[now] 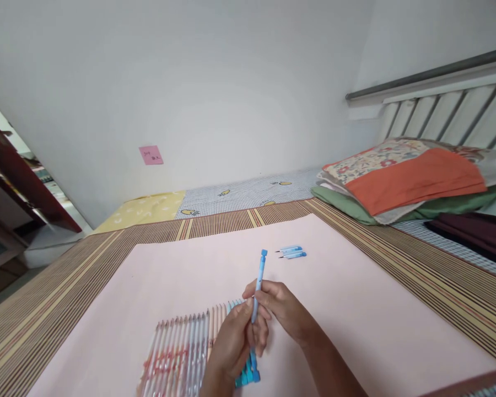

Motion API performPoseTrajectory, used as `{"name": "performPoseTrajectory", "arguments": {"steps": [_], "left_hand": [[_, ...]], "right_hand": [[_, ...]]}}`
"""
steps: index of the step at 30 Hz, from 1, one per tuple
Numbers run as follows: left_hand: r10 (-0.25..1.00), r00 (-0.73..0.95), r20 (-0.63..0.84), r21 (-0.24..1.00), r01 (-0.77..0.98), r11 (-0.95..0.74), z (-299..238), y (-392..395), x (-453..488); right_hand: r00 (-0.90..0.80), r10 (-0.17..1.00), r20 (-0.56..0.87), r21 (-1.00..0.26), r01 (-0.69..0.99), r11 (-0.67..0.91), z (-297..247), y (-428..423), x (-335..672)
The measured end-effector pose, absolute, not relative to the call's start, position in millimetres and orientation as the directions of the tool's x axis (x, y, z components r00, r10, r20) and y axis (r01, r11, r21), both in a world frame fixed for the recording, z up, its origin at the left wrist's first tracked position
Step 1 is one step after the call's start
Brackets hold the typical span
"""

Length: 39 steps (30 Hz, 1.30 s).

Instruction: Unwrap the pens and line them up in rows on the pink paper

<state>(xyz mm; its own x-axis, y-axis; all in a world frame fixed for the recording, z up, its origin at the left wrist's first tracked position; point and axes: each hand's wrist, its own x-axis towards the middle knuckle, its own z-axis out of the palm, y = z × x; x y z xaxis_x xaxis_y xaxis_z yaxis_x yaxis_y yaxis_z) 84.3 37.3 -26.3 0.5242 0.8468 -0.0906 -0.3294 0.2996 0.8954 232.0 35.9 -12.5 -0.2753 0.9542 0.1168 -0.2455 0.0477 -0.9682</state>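
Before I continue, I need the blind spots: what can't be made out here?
Head view, held blue pen: tip lost within the left hand.
Head view, pen row: partly covered by the left hand; near ends at the row's left cut off by the bottom edge.
Head view, pink note: writing too small to read.

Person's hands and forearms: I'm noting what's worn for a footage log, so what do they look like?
The left hand and right hand are both ungloved, with no ring or marking that I can make out, though some fingers are partly hidden. The right forearm shows no sleeve, watch or bracelet within the frame.
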Motion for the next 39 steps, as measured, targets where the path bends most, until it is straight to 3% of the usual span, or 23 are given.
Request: {"name": "performPoseTrajectory", "arguments": {"steps": [3, 6, 12, 16, 20, 25, 30, 35, 39], "left_hand": [[0.951, 0.301, -0.078, 0.988, -0.103, 0.113, -19, 46, 67], [0.996, 0.087, -0.014, 0.991, -0.130, 0.025, -12, 50, 53], [0.946, 0.323, 0.000, 0.951, -0.293, 0.100, -7, 47, 53], [0.964, 0.265, 0.028, 0.911, -0.404, 0.085, -6, 45, 53], [0.958, 0.286, 0.007, 0.907, -0.404, 0.114, -6, 46, 50], [0.988, 0.139, 0.068, 0.941, -0.338, -0.017, -5, 46, 54], [0.999, 0.017, 0.050, 0.948, -0.314, -0.042, 0, 43, 60], [0.997, -0.012, 0.074, 0.954, -0.292, -0.074, 4, 40, 63], [0.998, 0.004, 0.063, 0.956, -0.286, -0.059, 2, 41, 63]], "right_hand": [[-0.177, 0.971, 0.158, -0.976, -0.176, 0.127, -8, 36, 231], [-0.138, 0.975, 0.173, -0.982, -0.104, 0.159, -4, 35, 228], [-0.378, 0.921, 0.095, -0.990, -0.133, 0.047, -4, 30, 214], [-0.473, 0.879, 0.062, -0.969, -0.240, -0.061, -7, 26, 211], [-0.547, 0.837, 0.009, -0.911, -0.350, -0.219, -11, 24, 213], [-0.434, 0.901, 0.006, -0.928, -0.337, -0.156, -11, 25, 204], [-0.284, 0.954, 0.097, -0.978, -0.207, 0.038, -6, 27, 192], [-0.201, 0.965, 0.168, -0.986, -0.041, 0.163, -4, 25, 188], [-0.078, 0.982, 0.170, -0.983, 0.055, 0.174, -2, 21, 180]]}}
